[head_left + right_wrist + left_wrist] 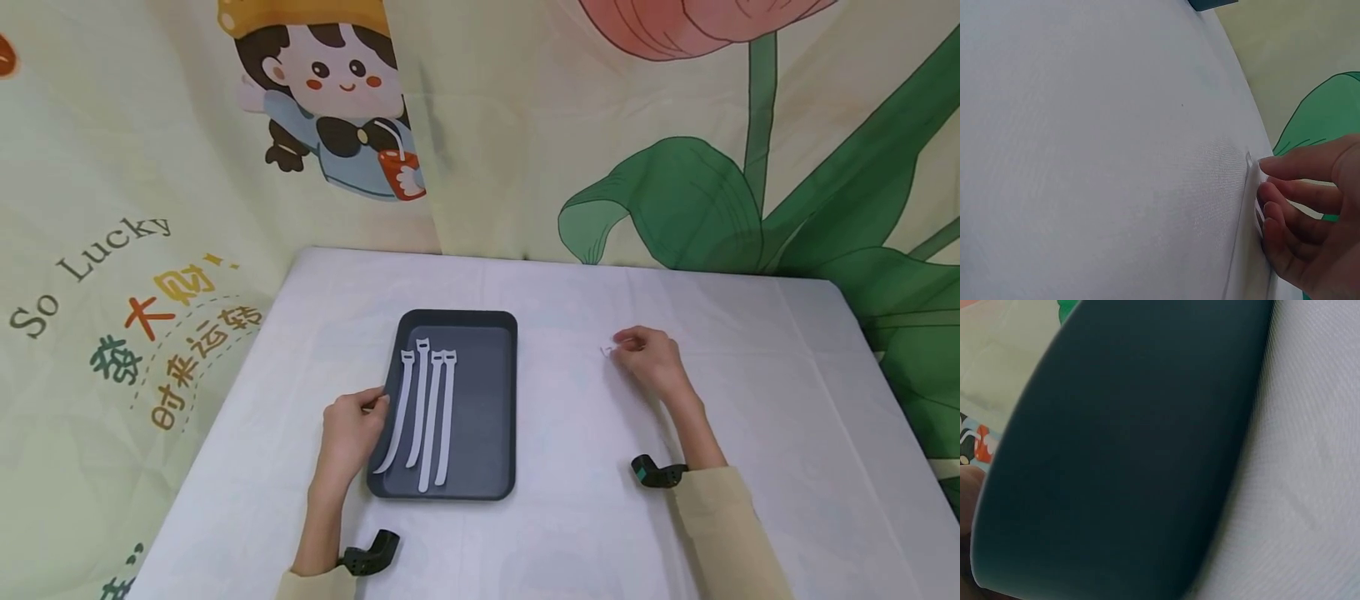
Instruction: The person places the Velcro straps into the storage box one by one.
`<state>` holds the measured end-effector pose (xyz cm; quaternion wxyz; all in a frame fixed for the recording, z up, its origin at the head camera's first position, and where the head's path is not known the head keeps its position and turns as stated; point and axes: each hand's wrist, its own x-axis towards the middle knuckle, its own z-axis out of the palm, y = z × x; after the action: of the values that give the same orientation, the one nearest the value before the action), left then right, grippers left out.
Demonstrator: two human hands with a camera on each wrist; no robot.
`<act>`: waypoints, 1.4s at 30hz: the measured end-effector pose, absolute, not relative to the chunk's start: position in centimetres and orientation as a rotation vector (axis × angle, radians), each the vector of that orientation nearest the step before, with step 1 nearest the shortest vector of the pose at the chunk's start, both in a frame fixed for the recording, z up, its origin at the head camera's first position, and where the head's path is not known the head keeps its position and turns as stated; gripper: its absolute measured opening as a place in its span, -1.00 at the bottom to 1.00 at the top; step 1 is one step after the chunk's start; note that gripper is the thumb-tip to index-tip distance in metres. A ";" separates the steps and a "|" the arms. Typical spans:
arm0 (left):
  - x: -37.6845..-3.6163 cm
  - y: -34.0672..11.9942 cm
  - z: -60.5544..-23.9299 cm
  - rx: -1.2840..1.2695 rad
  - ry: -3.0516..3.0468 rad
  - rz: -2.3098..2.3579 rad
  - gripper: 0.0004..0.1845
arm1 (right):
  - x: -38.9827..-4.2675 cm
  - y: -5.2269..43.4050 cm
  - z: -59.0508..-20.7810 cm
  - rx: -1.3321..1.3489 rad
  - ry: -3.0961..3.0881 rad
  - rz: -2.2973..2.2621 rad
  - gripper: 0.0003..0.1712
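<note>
A dark grey rectangular tray (483, 417) lies on the white table. Inside it, toward its left side, several white cable ties (427, 417) with slotted heads lie lengthwise, roughly side by side. My left hand (351, 432) pinches the tray's left rim, thumb and fingers close together; the left wrist view is mostly filled by the tray's dark outer wall (1122, 450). To the right of the tray, my right hand (651, 360) pinches a white cable tie at the fingertips. Its small end (607, 351) shows beyond them, and a pale strip (1245, 225) runs downward in the right wrist view.
A white cloth covers the table (570, 467). Behind it hangs a printed backdrop (495, 167) with a cartoon figure and green leaves. Each wrist carries a black camera, the right one (658, 472) just above the tabletop.
</note>
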<state>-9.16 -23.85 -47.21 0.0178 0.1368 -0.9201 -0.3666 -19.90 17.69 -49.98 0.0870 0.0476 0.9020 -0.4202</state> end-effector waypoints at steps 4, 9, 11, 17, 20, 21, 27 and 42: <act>-9.1 -23.8 -47.3 0.422 -2.860 -1.147 -0.67 | -19.8 17.4 -50.1 0.150 2.694 -1.214 -0.65; -9.0 -23.7 -47.3 0.430 -2.863 -1.148 -0.66 | -19.7 17.2 -50.2 0.147 2.736 -1.189 -0.73; -9.0 -23.7 -47.3 0.434 -2.864 -1.146 -0.66 | -19.7 17.2 -50.2 0.142 2.743 -1.194 -0.75; -9.0 -23.7 -47.1 0.431 -2.862 -1.143 -0.66 | -19.6 17.1 -49.9 0.121 2.739 -1.209 -0.77; -9.0 -23.7 -47.1 0.428 -2.861 -1.142 -0.66 | -19.5 17.1 -49.6 0.097 2.743 -1.216 -0.78; -9.0 -23.8 -47.1 0.428 -2.861 -1.141 -0.67 | -19.5 17.0 -49.5 0.088 2.746 -1.220 -0.78; -9.1 -23.8 -47.0 0.428 -2.861 -1.143 -0.67 | -19.5 16.6 -48.5 0.044 2.736 -1.243 -0.80; -9.1 -23.9 -47.0 0.459 -2.871 -1.161 -0.66 | -19.2 14.8 -46.9 0.006 2.590 -1.395 -0.78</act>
<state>-9.15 -23.88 -47.00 0.0053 0.1466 -0.9170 -0.3709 -19.20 14.77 -46.91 0.0997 0.0020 0.8759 -0.4720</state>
